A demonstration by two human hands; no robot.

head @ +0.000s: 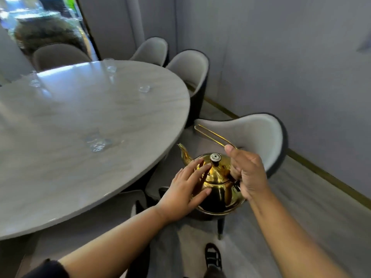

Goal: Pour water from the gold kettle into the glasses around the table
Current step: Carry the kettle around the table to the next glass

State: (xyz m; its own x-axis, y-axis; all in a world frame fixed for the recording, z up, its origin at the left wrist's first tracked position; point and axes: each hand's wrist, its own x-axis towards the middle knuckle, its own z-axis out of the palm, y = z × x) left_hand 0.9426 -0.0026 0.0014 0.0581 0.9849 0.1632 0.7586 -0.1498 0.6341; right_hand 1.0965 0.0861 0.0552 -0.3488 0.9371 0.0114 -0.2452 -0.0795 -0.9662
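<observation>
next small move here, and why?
Probably swing the gold kettle left toward the nearest glass. The right hand grips its handle, the left hand rests open on its side, and it hangs off the table, its spout already aimed that way.

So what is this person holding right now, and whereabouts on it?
The right hand grips the gold kettle by its thin wire handle, near the hinge. The left hand lies open against the kettle's side, steadying rather than gripping.
</observation>
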